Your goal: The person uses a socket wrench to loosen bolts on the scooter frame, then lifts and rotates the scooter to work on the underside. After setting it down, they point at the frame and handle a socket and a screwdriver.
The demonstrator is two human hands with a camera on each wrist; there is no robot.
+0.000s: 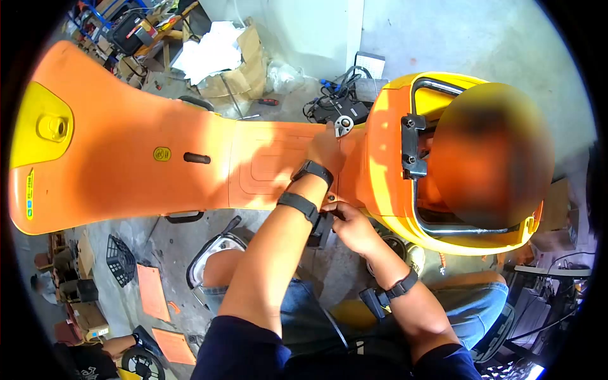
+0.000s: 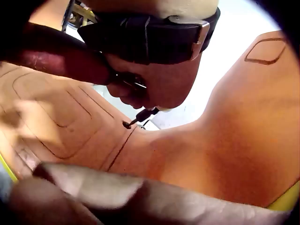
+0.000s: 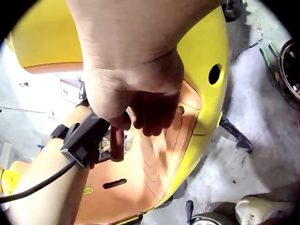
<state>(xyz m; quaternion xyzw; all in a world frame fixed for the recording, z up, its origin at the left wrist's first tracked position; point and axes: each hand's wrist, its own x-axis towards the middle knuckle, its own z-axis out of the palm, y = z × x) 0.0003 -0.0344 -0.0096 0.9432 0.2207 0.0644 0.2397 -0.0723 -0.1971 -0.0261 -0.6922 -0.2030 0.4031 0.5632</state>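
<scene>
My left hand [image 1: 326,151] grips a ratchet wrench [image 1: 344,125] over the far edge of the orange footboard [image 1: 272,161]. In the left wrist view, a dark driver shaft [image 2: 140,117] points down from that fist to a small hole [image 2: 126,124]. A red handle [image 3: 117,146] shows beside my right thumb in the right wrist view, its upper end hidden. My right hand [image 1: 354,229] is at the near edge with bent fingers, close to another hole [image 1: 331,198]. Its thumb and a finger [image 2: 103,187] fill the bottom of the left wrist view; I cannot tell whether they pinch something.
The orange and yellow vehicle body [image 1: 126,145] stretches to the left. On the right rises its yellow front [image 1: 386,190] with a black frame. Beyond it lie cables [image 1: 339,95], a cardboard box [image 1: 250,63] and a screwdriver [image 1: 268,101]. Orange panels [image 1: 152,291] and a black basket [image 1: 120,259] lie nearby.
</scene>
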